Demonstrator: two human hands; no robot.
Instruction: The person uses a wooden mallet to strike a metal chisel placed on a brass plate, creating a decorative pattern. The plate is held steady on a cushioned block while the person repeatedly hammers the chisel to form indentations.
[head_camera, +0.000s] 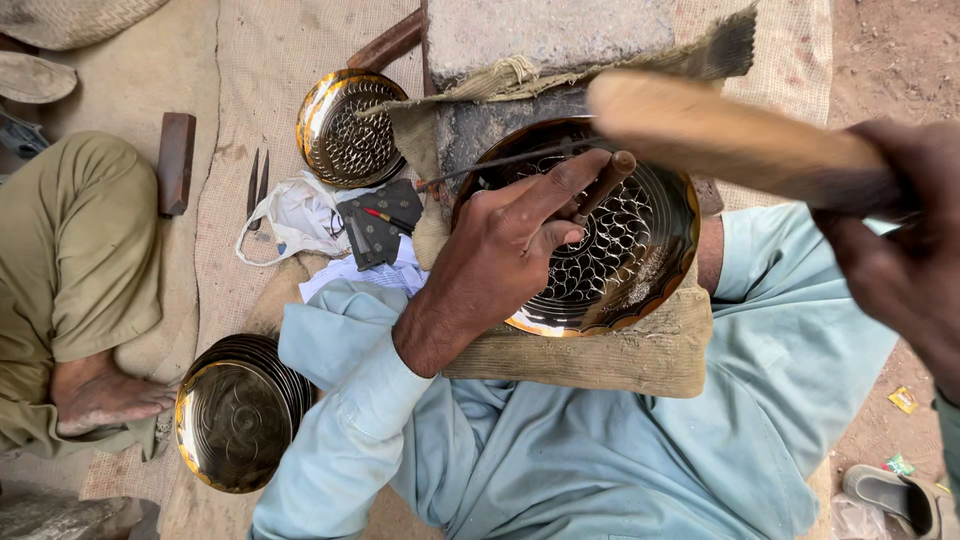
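1. Pinching a slim punch (603, 186), the left hand (505, 255) sets it on the brass plate (640, 270) resting on the lap pad.
2. The right hand (905, 250) grips a blurred wooden mallet (720, 135), raised.
3. Pattern seems mostly chased; the rim band is left.

Soft daylight; raised mallet (730, 135) blurred, brass glinting.

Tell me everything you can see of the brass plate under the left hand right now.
The brass plate is round, shiny and golden with a scalloped rim, its middle dark and chased with a fish-scale pattern. It lies tilted on a folded burlap pad over the lap, top edge against a stone block. The left hand rests on it, holding a thin punch to its surface. The right hand holds a wooden mallet above.
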